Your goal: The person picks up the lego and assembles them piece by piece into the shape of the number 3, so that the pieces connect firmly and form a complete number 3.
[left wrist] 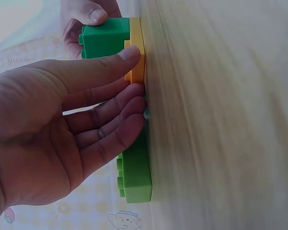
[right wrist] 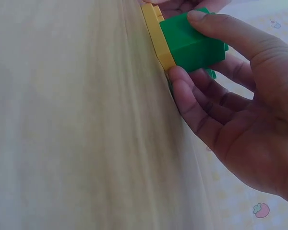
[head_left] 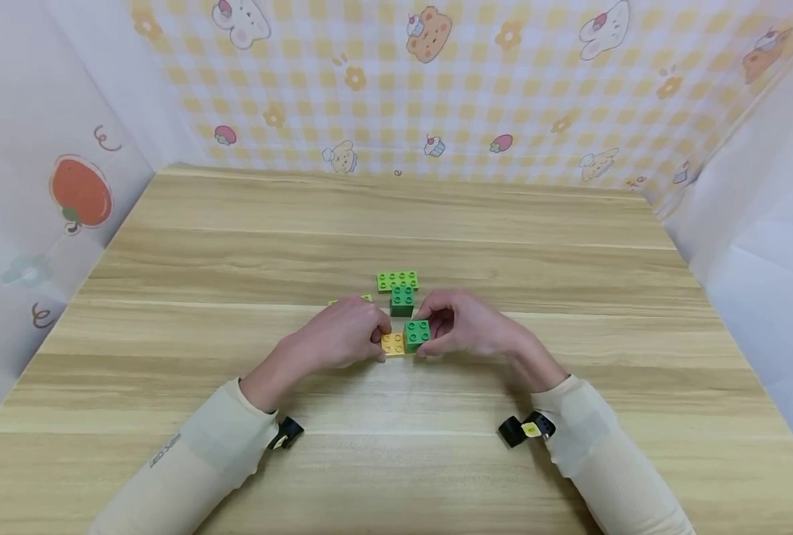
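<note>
A flat yellow brick (head_left: pixel 392 346) lies on the table, with a green square brick (head_left: pixel 417 338) standing on its right half. My left hand (head_left: pixel 342 333) pinches the left end of the yellow brick; in the left wrist view its thumb lies against the yellow brick's (left wrist: pixel 138 64) studded side. The right hand (head_left: pixel 470 325) holds the green brick, and the right wrist view has the thumb on one side of that green brick (right wrist: pixel 189 43) with fingertips near the yellow brick's (right wrist: pixel 158 43) end. Studs on the yellow brick's left half are bare.
Just behind the hands stands another green square brick (head_left: pixel 402 303). A light green flat brick (head_left: pixel 397 281) lies behind it. A second light green brick (head_left: pixel 366 298) is mostly hidden behind the left hand. A patterned cloth (head_left: pixel 423 96) hangs beyond the table's back edge.
</note>
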A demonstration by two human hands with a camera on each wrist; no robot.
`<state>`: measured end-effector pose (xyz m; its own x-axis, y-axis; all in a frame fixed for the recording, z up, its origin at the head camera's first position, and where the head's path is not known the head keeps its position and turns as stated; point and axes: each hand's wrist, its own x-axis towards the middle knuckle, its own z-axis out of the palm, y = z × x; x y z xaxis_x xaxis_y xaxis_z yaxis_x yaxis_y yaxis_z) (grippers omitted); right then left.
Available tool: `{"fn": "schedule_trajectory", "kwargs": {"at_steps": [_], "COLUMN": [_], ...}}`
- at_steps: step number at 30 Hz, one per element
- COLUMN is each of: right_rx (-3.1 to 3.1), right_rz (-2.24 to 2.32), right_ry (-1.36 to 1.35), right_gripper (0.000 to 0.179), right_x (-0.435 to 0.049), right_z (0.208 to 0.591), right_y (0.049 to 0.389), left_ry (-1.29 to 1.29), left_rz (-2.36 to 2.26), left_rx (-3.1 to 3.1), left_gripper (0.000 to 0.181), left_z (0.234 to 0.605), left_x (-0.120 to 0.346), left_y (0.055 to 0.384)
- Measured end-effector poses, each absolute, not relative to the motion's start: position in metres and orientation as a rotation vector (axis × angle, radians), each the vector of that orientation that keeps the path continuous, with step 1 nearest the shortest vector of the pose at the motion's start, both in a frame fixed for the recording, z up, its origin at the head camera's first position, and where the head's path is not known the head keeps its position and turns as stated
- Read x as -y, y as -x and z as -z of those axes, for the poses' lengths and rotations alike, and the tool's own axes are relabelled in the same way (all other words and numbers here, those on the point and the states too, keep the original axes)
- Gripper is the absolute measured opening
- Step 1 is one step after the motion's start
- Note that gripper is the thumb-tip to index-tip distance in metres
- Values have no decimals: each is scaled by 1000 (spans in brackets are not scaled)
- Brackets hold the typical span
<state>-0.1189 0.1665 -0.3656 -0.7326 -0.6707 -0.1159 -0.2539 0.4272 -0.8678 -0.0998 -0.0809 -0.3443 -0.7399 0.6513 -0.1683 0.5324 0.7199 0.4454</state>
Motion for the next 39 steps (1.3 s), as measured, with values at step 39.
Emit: {"fn": "schedule_trajectory", "kwargs": {"at_steps": [39], "right_rx": [-2323], "right_rz": [1242], "right_ry": [758], "right_gripper": [32], "right_x": [-166], "right_z": [371], "right_y": [113], "left_ry": [-695], "left_rz": [-551], "left_rx": [-2719], "left_gripper": [47], "left_z": [335], "left_x": [126], "left_y": [128]}}
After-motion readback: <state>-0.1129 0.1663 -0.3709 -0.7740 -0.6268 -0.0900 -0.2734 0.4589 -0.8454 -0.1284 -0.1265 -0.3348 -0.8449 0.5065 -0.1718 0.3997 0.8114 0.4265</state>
